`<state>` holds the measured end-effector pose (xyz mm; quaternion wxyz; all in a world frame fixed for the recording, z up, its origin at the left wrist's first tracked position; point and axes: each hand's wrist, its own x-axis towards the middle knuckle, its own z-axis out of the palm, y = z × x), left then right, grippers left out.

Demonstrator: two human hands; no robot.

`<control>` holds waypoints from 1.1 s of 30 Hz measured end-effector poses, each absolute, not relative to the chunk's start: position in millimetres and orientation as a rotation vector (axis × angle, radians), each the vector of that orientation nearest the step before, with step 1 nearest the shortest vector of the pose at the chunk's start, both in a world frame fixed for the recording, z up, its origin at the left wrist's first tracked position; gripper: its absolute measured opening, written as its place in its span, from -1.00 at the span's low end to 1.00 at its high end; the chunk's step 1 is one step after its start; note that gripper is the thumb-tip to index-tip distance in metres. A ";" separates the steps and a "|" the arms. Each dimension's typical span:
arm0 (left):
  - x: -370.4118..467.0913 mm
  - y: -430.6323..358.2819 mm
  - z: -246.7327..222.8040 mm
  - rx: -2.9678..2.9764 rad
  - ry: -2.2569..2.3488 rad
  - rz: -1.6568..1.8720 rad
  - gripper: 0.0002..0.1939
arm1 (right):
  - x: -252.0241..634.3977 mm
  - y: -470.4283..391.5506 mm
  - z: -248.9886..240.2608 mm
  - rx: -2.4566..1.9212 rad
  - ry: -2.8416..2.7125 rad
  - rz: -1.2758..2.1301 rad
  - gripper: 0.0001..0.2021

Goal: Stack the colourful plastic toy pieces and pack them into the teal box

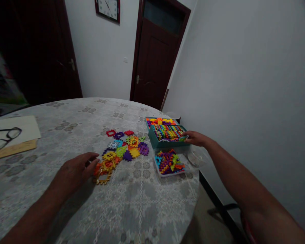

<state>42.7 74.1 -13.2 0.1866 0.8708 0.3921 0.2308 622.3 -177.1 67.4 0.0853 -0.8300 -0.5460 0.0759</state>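
Observation:
Toothed plastic building pieces [121, 151] in many colours lie in a loose cluster on the table. My left hand [77, 169] is beside the yellow and orange ones at its near left end, thumb and forefinger apart, with no piece seen in its grasp. At the right, a teal box [156, 141] holds tight rows of the same kind of pieces [167, 132]. My right hand [194, 138] reaches to the right end of this box, its fingers bent together at the pieces; what they pinch is too small to make out.
A clear plastic tray [166, 175] of loose pieces stands in front of the box, near a clear lid [194, 158]. Behind is the teal box lid [147, 122] with more pieces. Eyeglasses [8, 136] rest on papers [32, 126] at left. The round table's edge [198, 189] drops off at right, near a wall.

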 end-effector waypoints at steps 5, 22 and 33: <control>43.6 73.0 -11.4 2.434 1.112 0.665 -0.48 | 613.7 -178.9 72.5 -2.494 -1.638 0.155 -0.52; 28.4 53.6 2.8 2.454 0.823 0.174 -0.17 | 325.6 -171.1 57.8 -1.798 -2.273 0.284 -0.61; 53.3 36.8 -11.3 2.624 0.789 0.283 -0.43 | 267.9 -78.4 -25.7 -1.885 -2.020 0.162 -0.43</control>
